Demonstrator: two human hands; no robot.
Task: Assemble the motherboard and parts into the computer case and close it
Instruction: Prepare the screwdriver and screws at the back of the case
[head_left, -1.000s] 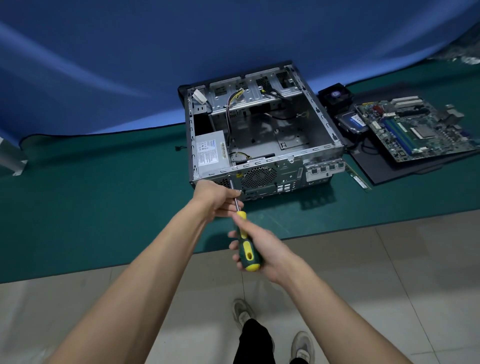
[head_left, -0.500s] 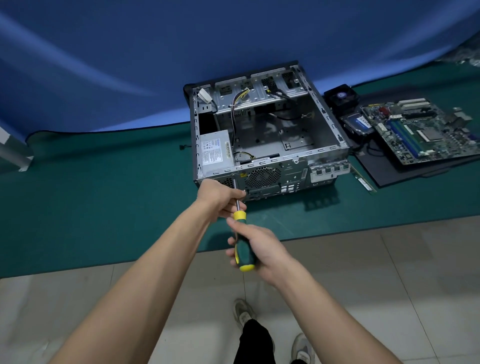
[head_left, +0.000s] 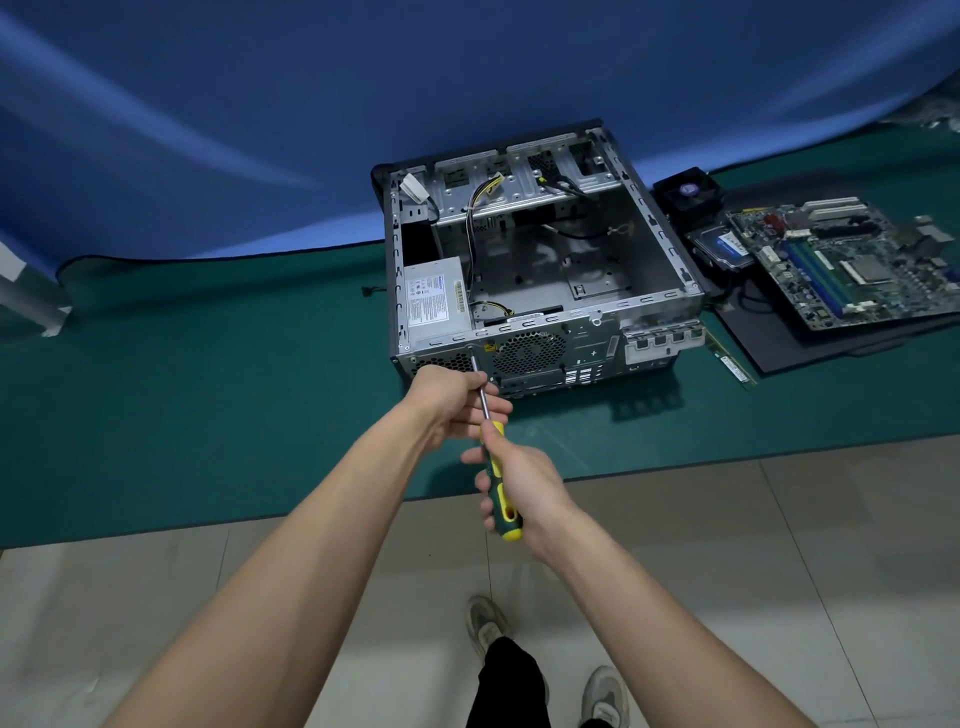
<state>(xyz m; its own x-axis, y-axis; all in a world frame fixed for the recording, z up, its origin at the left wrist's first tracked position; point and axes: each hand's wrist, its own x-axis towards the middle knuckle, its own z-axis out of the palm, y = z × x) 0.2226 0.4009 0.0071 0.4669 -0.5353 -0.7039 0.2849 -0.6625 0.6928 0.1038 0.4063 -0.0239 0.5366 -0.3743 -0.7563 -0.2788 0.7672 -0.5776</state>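
Since half a second before, our hands and the screwdriver (head_left: 497, 480) had hardly shifted against the case, though the view had drifted a little so that the case sat slightly left of where it was. Nearest us, our shoes (head_left: 485, 621) stood on the pale tiled floor (head_left: 753, 571). Above them our right hand (head_left: 519, 486) was wrapped round the green and yellow handle, fingers curled tight about it. Our left hand (head_left: 449, 402) pinched the bare metal shaft just ahead of the handle, fingers closed on it. The tip met a screw point on the rear panel of the computer case (head_left: 540, 265), close to its top edge and just left of the round fan grille (head_left: 527, 353). That open case lay flat on the green mat (head_left: 208, 389) covering the bench, with the grey power supply (head_left: 434, 301) in its near left corner and loose cables further in. A memory stick (head_left: 730, 361) lay on the mat just right of the case. Farther right, the motherboard (head_left: 857, 265) rested on a black sheet (head_left: 831, 338), apart from the case, with a hard drive (head_left: 722, 247) and a black cooler fan (head_left: 688, 192) between them toward the back. Behind everything hung a blue backdrop (head_left: 363, 78).
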